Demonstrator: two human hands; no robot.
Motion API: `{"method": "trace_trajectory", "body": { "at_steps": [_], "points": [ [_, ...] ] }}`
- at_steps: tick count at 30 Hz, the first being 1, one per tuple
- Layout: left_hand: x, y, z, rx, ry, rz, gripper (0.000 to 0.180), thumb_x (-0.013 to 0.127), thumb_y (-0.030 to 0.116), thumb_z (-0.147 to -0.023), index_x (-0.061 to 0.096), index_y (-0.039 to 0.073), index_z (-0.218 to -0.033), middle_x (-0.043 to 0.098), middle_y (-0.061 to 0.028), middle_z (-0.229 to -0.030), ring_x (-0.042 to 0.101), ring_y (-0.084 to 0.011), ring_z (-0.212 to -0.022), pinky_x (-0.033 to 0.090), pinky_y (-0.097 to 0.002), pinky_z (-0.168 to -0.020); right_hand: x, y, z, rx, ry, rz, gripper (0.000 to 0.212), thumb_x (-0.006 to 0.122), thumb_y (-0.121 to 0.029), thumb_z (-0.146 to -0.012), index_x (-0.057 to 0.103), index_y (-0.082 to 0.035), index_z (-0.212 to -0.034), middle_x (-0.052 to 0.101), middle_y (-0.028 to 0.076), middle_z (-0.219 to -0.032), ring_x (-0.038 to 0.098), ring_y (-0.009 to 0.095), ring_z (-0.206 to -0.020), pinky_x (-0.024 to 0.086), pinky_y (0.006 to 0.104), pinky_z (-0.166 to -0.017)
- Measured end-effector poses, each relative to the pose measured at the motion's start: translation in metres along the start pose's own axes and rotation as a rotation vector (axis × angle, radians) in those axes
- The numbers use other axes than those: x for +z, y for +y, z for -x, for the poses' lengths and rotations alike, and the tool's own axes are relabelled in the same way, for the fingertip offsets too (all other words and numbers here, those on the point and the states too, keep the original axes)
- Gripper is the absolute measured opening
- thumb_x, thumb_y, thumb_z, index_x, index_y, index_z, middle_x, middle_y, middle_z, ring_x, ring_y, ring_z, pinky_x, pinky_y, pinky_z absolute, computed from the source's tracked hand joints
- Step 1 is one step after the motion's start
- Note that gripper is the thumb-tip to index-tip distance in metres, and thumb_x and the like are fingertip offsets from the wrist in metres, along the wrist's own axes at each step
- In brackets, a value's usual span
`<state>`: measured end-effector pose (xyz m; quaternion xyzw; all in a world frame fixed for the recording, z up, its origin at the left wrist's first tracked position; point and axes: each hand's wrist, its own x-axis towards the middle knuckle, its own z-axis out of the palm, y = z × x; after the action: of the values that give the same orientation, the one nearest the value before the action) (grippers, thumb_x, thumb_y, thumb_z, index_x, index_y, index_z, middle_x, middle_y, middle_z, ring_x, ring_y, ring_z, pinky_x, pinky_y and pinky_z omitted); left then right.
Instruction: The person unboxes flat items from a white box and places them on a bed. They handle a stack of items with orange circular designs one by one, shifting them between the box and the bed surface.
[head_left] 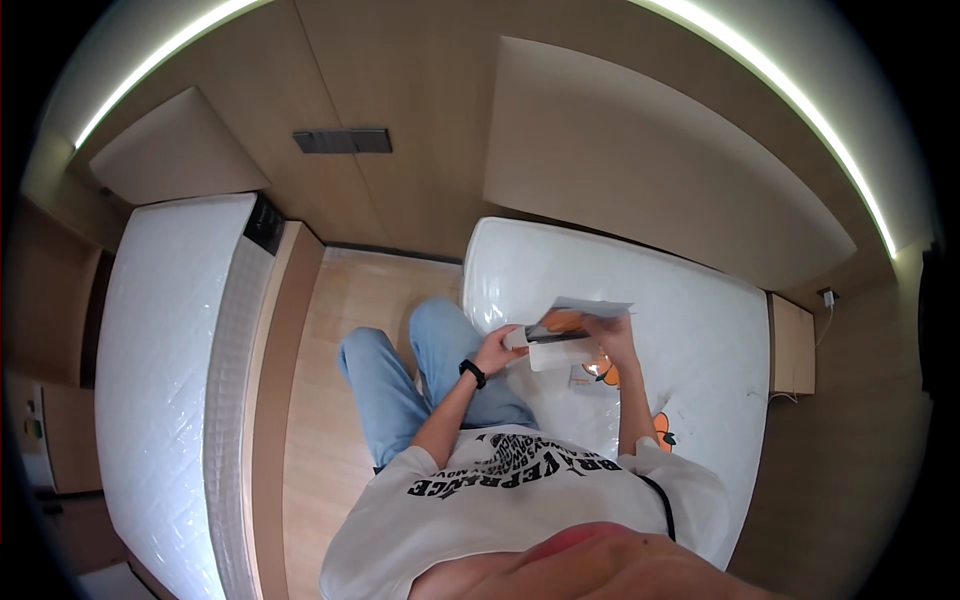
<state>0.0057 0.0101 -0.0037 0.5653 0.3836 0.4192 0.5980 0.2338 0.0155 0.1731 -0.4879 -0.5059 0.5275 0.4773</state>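
I hold a white box (560, 356) over the mattress on my right, with its lid (598, 306) raised. My left hand (497, 350) is closed around the box's left end, and a black band circles that wrist. Something orange (562, 321) with dark edges shows under the lid. My right hand (612, 336) is at the right side of the box with its fingers turned inward beneath the lid. The box hides most of those fingertips, so their grip is unclear. Just below the box, a small flat packet (582, 377) lies by an orange fruit-shaped cutout (606, 372).
I sit on the edge of a plastic-wrapped mattress (700, 330). Another orange cutout (662, 428) lies near my right elbow. A second wrapped mattress (165, 380) stands across the wooden floor (325, 420) on the left. A bedside cabinet (792, 345) stands at the right.
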Motion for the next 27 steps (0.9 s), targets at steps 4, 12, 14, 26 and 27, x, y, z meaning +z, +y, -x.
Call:
{"method": "trace_trajectory", "body": {
  "at_steps": [4,12,14,26,27],
  "points": [
    [0.000,-0.004,0.001,-0.008,-0.001,0.007,0.041,0.067,0.000,-0.080,0.056,-0.001,-0.119,0.063,-0.0042,-0.105,0.057,-0.0113,-0.095,0.046,-0.0268,-0.087,-0.001,-0.005,-0.002,0.039,0.026,0.106,0.019,0.062,0.003,-0.078,0.063,0.001,-0.096,0.064,0.005,-0.086,0.058,0.014,-0.077,0.049,0.0288,-0.069],
    [0.000,-0.002,0.002,-0.026,0.006,0.039,0.044,0.075,0.011,-0.078,0.058,0.001,-0.117,0.064,-0.0066,-0.104,0.058,-0.0121,-0.094,0.048,-0.0261,-0.083,-0.030,-0.007,-0.009,-0.244,-0.061,0.189,0.023,0.065,0.001,-0.079,0.063,0.001,-0.101,0.066,0.008,-0.100,0.062,0.017,-0.095,0.048,0.0297,-0.087],
    [-0.001,0.000,0.001,-0.033,-0.003,0.026,0.044,0.075,0.011,-0.078,0.058,0.001,-0.117,0.064,-0.0068,-0.104,0.058,-0.0123,-0.095,0.048,-0.0264,-0.083,-0.043,0.003,-0.014,-0.218,0.012,0.260,0.024,0.064,-0.005,-0.083,0.062,0.000,-0.107,0.066,0.009,-0.104,0.062,0.017,-0.097,0.048,0.0302,-0.088],
    [0.001,-0.004,0.001,-0.005,0.048,-0.011,0.048,0.078,0.013,-0.075,0.059,0.001,-0.117,0.063,-0.0087,-0.109,0.059,-0.0161,-0.100,0.048,-0.0294,-0.088,-0.048,0.126,0.014,0.563,0.335,1.236,0.097,0.073,-0.043,-0.073,0.015,-0.026,-0.148,0.032,0.027,-0.139,0.038,0.048,-0.124,0.042,0.0555,-0.091],
    [0.001,-0.004,0.002,-0.031,0.030,0.004,0.047,0.078,0.012,-0.074,0.059,0.001,-0.116,0.063,-0.0086,-0.110,0.058,-0.0163,-0.101,0.047,-0.0293,-0.089,-0.065,0.145,0.015,0.423,0.385,1.135,0.100,0.078,-0.036,-0.069,0.018,-0.022,-0.147,0.045,0.026,-0.131,0.052,0.043,-0.113,0.048,0.0475,-0.088]
  ]
}}
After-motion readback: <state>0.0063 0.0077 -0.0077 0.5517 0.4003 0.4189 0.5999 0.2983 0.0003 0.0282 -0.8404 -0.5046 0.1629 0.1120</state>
